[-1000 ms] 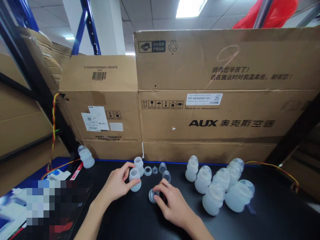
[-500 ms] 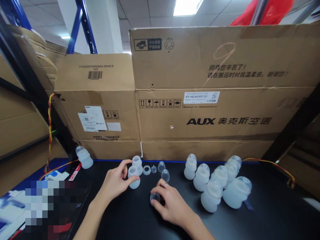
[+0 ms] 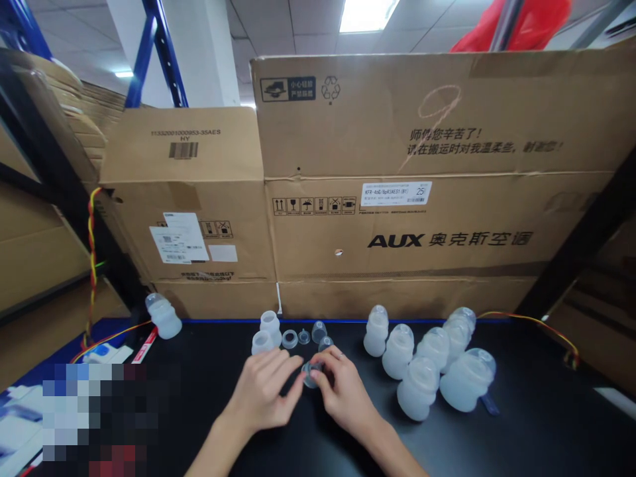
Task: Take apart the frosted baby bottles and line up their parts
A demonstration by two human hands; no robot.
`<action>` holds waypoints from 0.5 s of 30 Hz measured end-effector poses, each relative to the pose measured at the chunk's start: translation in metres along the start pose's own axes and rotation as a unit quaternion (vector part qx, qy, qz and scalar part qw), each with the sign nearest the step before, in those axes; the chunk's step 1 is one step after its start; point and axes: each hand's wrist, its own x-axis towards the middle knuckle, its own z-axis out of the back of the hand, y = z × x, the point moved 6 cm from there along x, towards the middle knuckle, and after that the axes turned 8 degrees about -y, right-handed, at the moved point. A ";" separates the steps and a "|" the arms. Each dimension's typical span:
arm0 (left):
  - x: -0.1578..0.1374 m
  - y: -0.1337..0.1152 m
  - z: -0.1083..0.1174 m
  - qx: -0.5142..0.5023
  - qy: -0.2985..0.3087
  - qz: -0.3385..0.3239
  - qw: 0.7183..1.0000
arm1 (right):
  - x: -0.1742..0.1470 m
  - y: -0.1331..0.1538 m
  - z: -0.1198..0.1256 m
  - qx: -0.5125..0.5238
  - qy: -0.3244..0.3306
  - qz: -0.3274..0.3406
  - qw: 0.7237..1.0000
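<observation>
Both hands meet over a small clear plastic ring piece (image 3: 311,375) on the black table (image 3: 536,424). My right hand (image 3: 342,394) pinches it from the right, and my left hand (image 3: 261,394) touches it with its fingertips from the left. Just behind my left hand stand two open translucent bottle bodies (image 3: 262,342) with no tops. Beside them lie a clear ring (image 3: 289,339), a small teat (image 3: 304,336) and two clear dome caps (image 3: 319,331).
Several capped translucent bottles (image 3: 422,371) cluster at the right. One more bottle (image 3: 161,315) stands far left. Large cardboard boxes (image 3: 397,225) wall off the table's back edge. Twisted red-yellow wires (image 3: 92,265) hang at left. A blurred patch covers the lower left.
My left hand has let go of the open bottle body and moved right to join my right hand at the clear piece. The bottle body stays standing on the table.
</observation>
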 end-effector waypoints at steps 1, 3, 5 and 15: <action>0.000 -0.007 -0.009 -0.012 0.033 0.010 0.999 | 0.002 -0.001 0.002 0.021 -0.015 -0.002 1.000; -0.003 -0.013 -0.024 -0.043 0.066 0.047 0.996 | 0.005 -0.002 0.006 0.056 -0.040 -0.005 0.998; -0.007 -0.013 -0.033 -0.074 0.056 0.080 0.992 | 0.007 -0.002 0.009 0.077 -0.057 -0.006 0.995; -0.016 -0.003 -0.044 -0.217 -0.058 0.156 0.962 | 0.002 0.002 0.008 0.116 -0.090 -0.035 0.989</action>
